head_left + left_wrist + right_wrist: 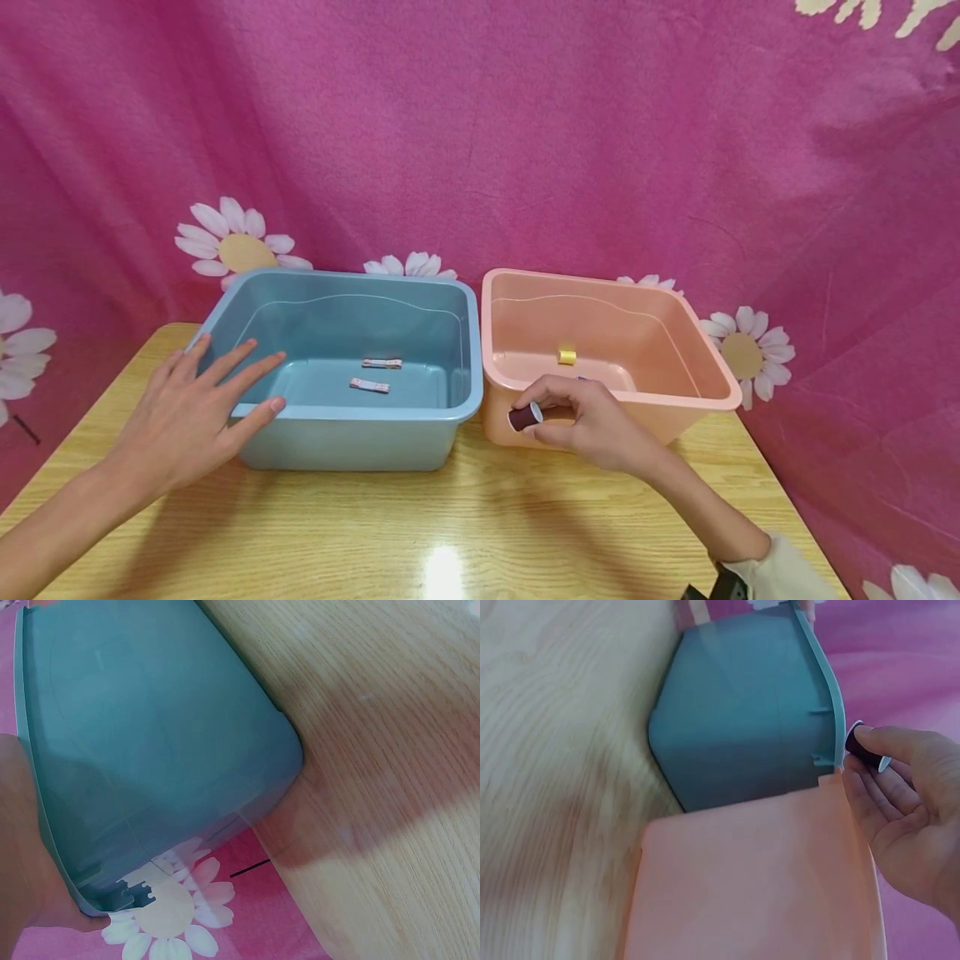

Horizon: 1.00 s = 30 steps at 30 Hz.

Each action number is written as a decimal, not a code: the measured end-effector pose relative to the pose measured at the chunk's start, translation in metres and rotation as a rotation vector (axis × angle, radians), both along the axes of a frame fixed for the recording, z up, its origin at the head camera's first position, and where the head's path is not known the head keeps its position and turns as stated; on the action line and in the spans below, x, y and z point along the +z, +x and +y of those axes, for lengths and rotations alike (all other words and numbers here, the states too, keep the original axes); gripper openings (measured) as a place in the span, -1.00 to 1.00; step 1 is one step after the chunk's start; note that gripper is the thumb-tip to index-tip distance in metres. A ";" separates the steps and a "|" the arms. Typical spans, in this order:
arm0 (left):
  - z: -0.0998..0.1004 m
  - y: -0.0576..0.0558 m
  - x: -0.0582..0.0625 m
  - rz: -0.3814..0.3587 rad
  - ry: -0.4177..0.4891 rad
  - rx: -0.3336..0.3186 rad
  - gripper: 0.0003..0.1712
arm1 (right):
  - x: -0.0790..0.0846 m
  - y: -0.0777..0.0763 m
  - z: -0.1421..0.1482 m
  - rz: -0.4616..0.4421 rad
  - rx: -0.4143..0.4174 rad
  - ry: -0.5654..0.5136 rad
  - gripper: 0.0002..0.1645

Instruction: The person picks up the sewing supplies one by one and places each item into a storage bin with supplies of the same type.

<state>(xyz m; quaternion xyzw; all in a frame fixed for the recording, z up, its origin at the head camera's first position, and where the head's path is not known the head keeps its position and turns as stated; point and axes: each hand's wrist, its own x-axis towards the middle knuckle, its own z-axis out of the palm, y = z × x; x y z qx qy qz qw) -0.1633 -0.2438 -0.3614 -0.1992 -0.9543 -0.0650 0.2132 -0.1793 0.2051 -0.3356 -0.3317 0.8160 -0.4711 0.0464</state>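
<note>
Between thumb and fingers, my right hand [588, 417] pinches a dark brown thread spool [525, 416] with pale ends. In the head view the hand overlaps the front rim of the pink basin [645, 402]. A yellow thread spool [566, 357] lies inside that basin, and a small blue thing [582, 379] is mostly hidden behind the hand. My left hand [191, 412] is spread over the front left corner of the blue basin [352, 442], fingers straight. On the blue basin's floor lie two small folded pale strips [382, 363] with printed marks.
Both basins stand side by side on a wooden table [360, 533]. Behind them hangs a magenta cloth [465, 133] with white flowers. The table's right edge [787, 500] runs close past the pink basin.
</note>
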 end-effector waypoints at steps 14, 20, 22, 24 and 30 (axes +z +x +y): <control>0.000 0.001 0.000 0.022 -0.004 -0.012 -0.31 | 0.016 -0.025 0.023 -0.041 -0.051 -0.032 -0.75; 0.000 0.000 0.000 0.023 -0.007 -0.012 -0.31 | 0.016 -0.037 0.031 -0.045 -0.091 -0.028 -0.75; 0.000 0.000 0.000 0.021 -0.007 -0.011 -0.31 | 0.017 -0.040 0.033 -0.054 -0.106 -0.022 -0.74; 0.000 0.000 0.000 0.021 -0.008 -0.013 -0.31 | 0.018 -0.042 0.034 -0.061 -0.116 -0.022 -0.74; 0.000 0.001 0.001 0.017 -0.001 -0.010 -0.31 | 0.020 -0.053 0.039 -0.104 -0.141 -0.035 -0.73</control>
